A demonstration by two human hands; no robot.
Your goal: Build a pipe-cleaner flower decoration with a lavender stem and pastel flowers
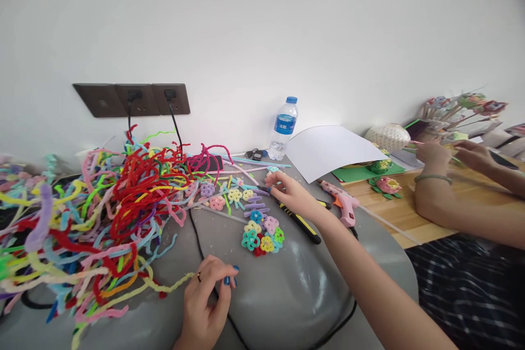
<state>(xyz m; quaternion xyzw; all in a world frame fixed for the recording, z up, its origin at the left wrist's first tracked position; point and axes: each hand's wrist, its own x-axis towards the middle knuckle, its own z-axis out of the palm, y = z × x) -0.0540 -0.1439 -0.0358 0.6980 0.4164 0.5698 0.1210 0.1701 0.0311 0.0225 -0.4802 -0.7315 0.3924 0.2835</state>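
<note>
My left hand is low at the middle of the grey surface, its fingers curled towards the thumb. Anything between those fingertips is hidden. A pale yellow pipe cleaner runs up to its outer side. Farther forward, my right hand is stretched out with fingers bent and apart, above short purple pipe cleaner pieces and beside black-and-yellow handles. Between the hands lies a cluster of small looped pipe cleaner flowers. More such flowers, including a pink one, lie to the left.
A large tangled heap of pipe cleaners covers the left side. A pink glue gun, white paper and a water bottle stand or lie beyond. Black cords cross the surface. Another person's hands work at the right.
</note>
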